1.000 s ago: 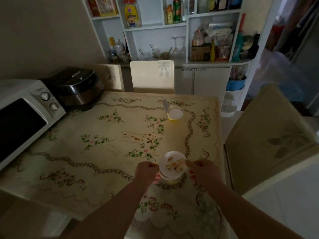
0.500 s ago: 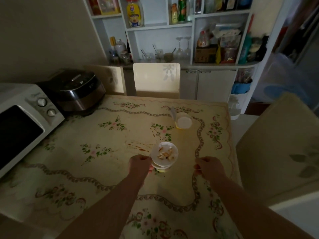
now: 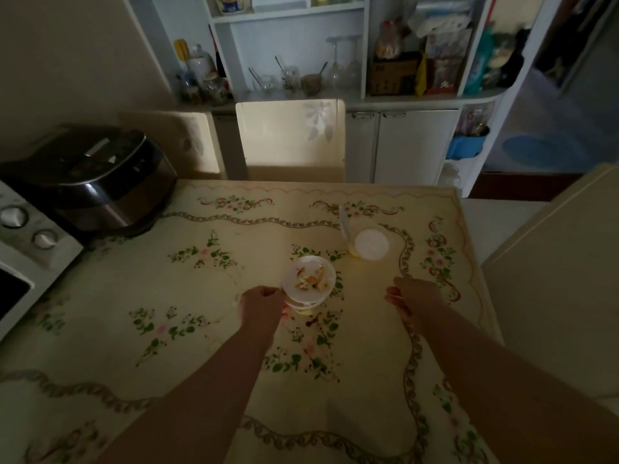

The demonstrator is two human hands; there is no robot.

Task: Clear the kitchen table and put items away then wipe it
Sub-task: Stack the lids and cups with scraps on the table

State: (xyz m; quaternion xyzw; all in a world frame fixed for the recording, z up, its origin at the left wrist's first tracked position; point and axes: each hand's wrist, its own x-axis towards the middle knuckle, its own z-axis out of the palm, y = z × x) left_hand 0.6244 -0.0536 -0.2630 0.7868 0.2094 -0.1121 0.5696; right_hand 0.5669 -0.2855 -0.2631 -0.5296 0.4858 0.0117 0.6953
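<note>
Looking down in dim light at a kitchen surface [image 3: 187, 296] covered by a cream cloth printed with green sprigs, pink flowers and scrolling borders. Two bare forearms reach in from the bottom edge. The left hand [image 3: 263, 308] grips the left side of a small stack near the middle of the surface: a small white plate [image 3: 310, 279] carrying pale food scraps, sitting on top of a pale cup [image 3: 306, 304] with a yellowish base. Its fingers [image 3: 285, 309] are curled and clamped on the cup just under the plate rim; whether the stack rests on the cloth or is slightly raised cannot be told. The right hand [image 3: 418, 301] is to the right of the stack, apart from it, fingers [image 3: 393, 298] curled together toward the palm with nothing visible in them. A dark reddish stain [image 3: 313, 321] marks the cloth just in front of the cup. Farther back and to the right stands a lidded container [image 3: 371, 245], white on top and yellow below. A dark rice cooker [image 3: 97, 175] and a white microwave [image 3: 30, 242] sit along the left edge. Behind the far edge are a cream chair [image 3: 291, 139] and a white shelving unit [image 3: 361, 45] crowded with jars, glasses and packets.
</note>
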